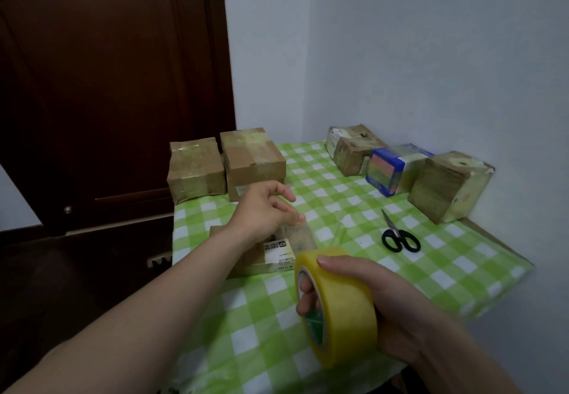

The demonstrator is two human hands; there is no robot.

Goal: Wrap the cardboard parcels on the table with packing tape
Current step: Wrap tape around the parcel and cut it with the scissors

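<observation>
Fingers of our right hand hook through the core of the tape roll; the thumb presses on top.
Our left hand pinches the tape strip above the near parcel, which lies on the bench just beyond the roll. Scissors lie to the right. Two far parcels stand at the left edge, three wall parcels at the right.

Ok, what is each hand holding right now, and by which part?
The right hand grips the tape roll, fingers through its core, thumb on the outer face. The left hand hovers curled over the parcel; whether it pinches anything is unclear.
</observation>
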